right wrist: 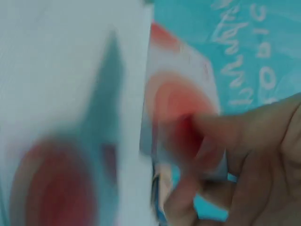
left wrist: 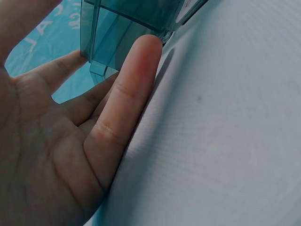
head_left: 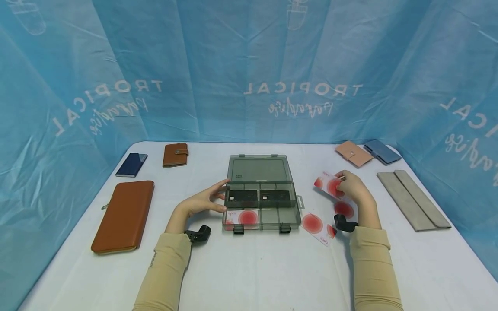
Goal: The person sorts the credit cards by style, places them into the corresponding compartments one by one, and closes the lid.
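A grey-green clear plastic case (head_left: 279,218) stands with its lid (head_left: 258,169) raised at the back. Black cards (head_left: 243,196) lie in its two back compartments, and a red-and-white card (head_left: 247,217) is in the front left one. My left hand (head_left: 202,201) rests against the case's left side, fingers spread; the left wrist view shows a fingertip (left wrist: 148,47) near its lower edge. To the right of the case, my right hand (head_left: 355,188) pinches a red-and-white card (head_left: 327,183), tilted above the table. Two similar cards, a nearer one (head_left: 312,223) and a farther one (head_left: 344,209), lie below it.
On the left are a large brown zip wallet (head_left: 125,216), a navy card holder (head_left: 131,165) and a small brown wallet (head_left: 175,155). A tan wallet (head_left: 354,153), a blue wallet (head_left: 382,151) and a grey flap pouch (head_left: 413,201) lie on the right. Blue curtain surrounds the table.
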`<act>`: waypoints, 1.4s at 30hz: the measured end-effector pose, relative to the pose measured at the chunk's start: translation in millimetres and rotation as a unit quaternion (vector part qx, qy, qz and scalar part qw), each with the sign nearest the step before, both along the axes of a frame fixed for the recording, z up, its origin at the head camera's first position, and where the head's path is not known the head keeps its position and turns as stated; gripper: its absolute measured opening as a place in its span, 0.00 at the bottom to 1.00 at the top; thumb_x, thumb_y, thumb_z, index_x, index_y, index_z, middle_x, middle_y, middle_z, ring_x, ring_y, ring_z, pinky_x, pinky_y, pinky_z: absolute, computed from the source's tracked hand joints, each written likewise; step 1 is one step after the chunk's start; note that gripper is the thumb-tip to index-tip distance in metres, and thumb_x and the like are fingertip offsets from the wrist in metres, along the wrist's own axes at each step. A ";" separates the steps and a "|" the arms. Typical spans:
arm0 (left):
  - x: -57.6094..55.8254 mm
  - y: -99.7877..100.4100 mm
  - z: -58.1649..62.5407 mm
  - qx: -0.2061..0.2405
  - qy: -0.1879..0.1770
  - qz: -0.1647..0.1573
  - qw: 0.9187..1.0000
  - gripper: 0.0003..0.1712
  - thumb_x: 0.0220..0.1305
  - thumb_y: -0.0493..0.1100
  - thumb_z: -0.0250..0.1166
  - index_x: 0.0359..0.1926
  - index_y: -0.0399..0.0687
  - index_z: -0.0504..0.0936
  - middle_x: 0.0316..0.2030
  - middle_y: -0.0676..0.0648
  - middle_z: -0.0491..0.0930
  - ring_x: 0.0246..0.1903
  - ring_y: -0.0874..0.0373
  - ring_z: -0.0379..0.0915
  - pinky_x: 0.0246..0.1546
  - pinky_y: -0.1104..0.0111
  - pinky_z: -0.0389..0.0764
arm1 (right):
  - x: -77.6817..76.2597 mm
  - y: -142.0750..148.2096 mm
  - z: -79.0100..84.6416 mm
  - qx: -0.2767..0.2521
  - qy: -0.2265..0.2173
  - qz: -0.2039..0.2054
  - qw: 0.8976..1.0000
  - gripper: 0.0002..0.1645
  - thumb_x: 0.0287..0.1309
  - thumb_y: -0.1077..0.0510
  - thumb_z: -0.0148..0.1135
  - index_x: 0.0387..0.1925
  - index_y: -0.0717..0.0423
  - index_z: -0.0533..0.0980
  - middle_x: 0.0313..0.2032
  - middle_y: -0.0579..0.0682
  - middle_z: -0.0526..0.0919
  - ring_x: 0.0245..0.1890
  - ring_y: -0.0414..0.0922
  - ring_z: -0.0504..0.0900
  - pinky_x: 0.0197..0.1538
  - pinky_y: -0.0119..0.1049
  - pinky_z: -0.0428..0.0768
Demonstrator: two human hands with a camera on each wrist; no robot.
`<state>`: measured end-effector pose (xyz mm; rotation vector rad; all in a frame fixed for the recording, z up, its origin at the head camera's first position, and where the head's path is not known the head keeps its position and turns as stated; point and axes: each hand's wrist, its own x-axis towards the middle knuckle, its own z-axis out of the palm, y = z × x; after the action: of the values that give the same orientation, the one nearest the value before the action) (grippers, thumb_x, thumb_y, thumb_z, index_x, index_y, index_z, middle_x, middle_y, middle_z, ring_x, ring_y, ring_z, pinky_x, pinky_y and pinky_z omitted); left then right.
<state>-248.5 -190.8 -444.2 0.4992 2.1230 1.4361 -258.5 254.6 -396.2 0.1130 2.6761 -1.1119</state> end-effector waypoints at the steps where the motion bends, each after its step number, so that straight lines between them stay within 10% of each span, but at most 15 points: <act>1: -0.1 0.2 0.2 0.002 0.000 0.000 1.000 0.55 0.54 0.41 0.69 0.73 0.60 0.41 0.70 0.38 0.44 0.62 0.42 0.55 0.56 0.45 0.61 | -0.1 -2.9 2.8 -0.033 0.004 0.008 0.999 0.24 0.58 0.68 0.45 0.58 0.70 0.61 0.52 0.68 0.67 0.42 0.55 0.71 0.43 0.45 0.73; 9: -0.6 1.6 0.9 -0.002 -0.002 0.006 1.000 0.56 0.53 0.40 0.69 0.73 0.61 0.41 0.70 0.39 0.45 0.62 0.43 0.55 0.56 0.45 0.61 | 5.8 -43.4 19.2 -0.197 -0.014 0.148 0.969 0.20 0.64 0.62 0.51 0.54 0.69 0.68 0.45 0.56 0.72 0.38 0.42 0.75 0.46 0.41 0.76; 20: 0.7 1.7 -1.2 0.000 -0.003 0.002 1.000 0.55 0.54 0.39 0.68 0.73 0.61 0.41 0.70 0.39 0.44 0.62 0.44 0.55 0.54 0.47 0.62 | 20.3 -98.3 8.7 -0.047 0.012 0.216 0.975 0.07 0.56 0.67 0.58 0.36 0.60 0.79 0.34 0.53 0.81 0.35 0.46 0.77 0.41 0.42 0.76; 30: 0.5 -0.7 -0.2 -0.002 0.023 -0.024 0.999 0.56 0.54 0.45 0.68 0.73 0.59 0.39 0.70 0.35 0.43 0.61 0.42 0.55 0.54 0.46 0.62 | 31.4 -116.1 2.5 0.093 0.083 0.285 0.950 0.02 0.52 0.63 0.65 0.28 0.54 0.79 0.24 0.42 0.79 0.25 0.37 0.75 0.34 0.34 0.75; 42: -1.3 1.9 -1.6 -0.003 -0.004 0.006 1.000 0.55 0.54 0.40 0.68 0.73 0.61 0.41 0.70 0.39 0.44 0.63 0.43 0.54 0.57 0.41 0.55 | 40.0 -108.8 -2.0 0.141 0.153 0.296 0.932 0.07 0.58 0.58 0.60 0.34 0.53 0.83 0.30 0.43 0.83 0.29 0.37 0.76 0.35 0.35 0.76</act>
<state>-249.7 -188.9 -445.9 0.4794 2.1271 1.4368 -218.4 145.9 -398.2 -0.8273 2.8061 -0.5854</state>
